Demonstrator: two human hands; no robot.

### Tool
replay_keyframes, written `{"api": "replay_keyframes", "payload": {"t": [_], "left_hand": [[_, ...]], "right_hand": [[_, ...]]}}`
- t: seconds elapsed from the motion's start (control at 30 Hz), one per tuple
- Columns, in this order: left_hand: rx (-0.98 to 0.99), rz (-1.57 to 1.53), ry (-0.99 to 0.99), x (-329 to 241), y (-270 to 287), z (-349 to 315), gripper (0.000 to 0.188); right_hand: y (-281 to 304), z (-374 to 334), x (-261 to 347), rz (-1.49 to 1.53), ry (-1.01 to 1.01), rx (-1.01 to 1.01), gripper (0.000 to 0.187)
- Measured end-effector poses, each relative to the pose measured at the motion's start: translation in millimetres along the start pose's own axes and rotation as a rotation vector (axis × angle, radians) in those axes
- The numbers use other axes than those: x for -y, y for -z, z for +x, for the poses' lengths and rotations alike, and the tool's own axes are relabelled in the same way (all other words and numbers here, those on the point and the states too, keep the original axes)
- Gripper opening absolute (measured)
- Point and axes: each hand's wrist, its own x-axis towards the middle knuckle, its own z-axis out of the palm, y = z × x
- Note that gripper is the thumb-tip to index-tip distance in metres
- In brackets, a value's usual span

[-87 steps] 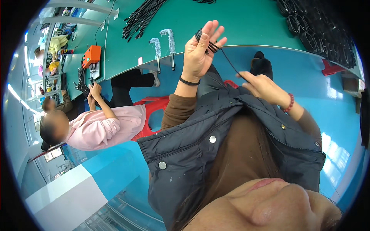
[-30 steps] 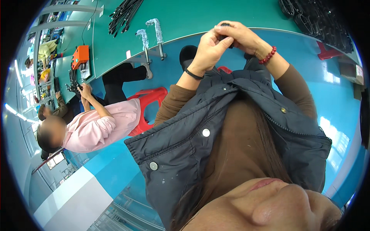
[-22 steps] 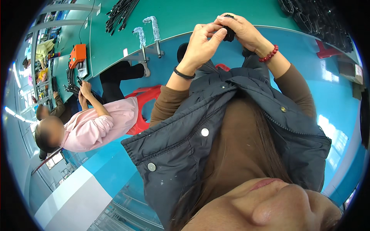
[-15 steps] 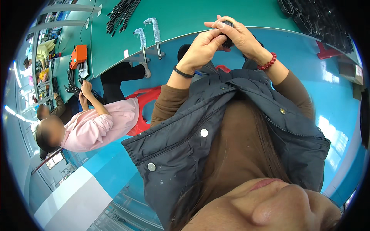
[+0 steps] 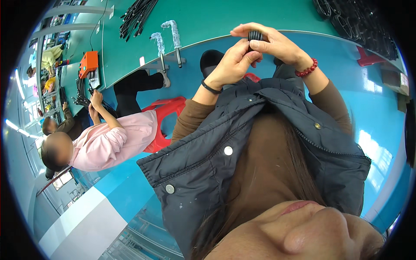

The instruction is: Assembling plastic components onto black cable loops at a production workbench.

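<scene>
A small bundle of black coiled cable (image 5: 255, 36) shows as several parallel strands between my hands, just off the table's near edge. My right hand (image 5: 281, 47) is closed around it, thumb pressed across its near side and fingers reaching over the far side. Against the lower end of the coil, my left hand (image 5: 233, 63) has its fingers curled, its thumb lying just below my right thumb. The two hands touch, and they hide most of the coil's lower part.
The green table (image 5: 216, 17) carries loose black cables (image 5: 137, 17), two plastic-wrapped metal rods (image 5: 173, 34) and piled black coils (image 5: 346, 24). At left a person in pink (image 5: 117, 138) handles black cables near an orange device (image 5: 88, 64). A red stool (image 5: 167, 123) stands behind.
The coil has turned more upright and its strands face me. My right hand has shifted slightly right and down; my left hand has moved a little right and lower.
</scene>
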Motion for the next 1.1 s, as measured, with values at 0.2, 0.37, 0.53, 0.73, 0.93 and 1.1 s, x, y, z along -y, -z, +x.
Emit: {"api": "replay_keyframes", "payload": {"t": [0.2, 0.37, 0.53, 0.73, 0.93, 1.1], "left_hand": [[-0.031, 0.052, 0.08, -5.4, -2.2, -2.0, 0.011], [-0.035, 0.065, 0.137, -5.5, 1.0, 1.5, 0.012], [-0.073, -0.036, 0.159, 5.7, 10.9, 2.7, 0.013], [-0.147, -0.19, 0.112, 15.3, 37.5, 3.4, 0.014], [-0.2, -0.251, 0.125, 12.1, 47.4, 6.3, 0.015], [-0.283, -0.267, 0.113, 13.2, 58.6, 13.3, 0.01]], "right_hand": [[-2.3, -0.1, 6.2, 0.052, -0.023, 0.014, 0.033], [-5.8, 4.6, 5.1, 0.102, -0.1, 0.018, 0.034], [-4.5, 22.8, -3.8, 0.093, -0.117, 0.051, 0.033], [63.3, 101.8, -23.5, -0.188, 0.084, -0.199, 0.026], [158.3, 185.4, -81.5, -1.081, 0.199, -0.411, 0.019], [178.5, 209.4, -89.9, -1.083, 0.017, -0.26, 0.023]]}}
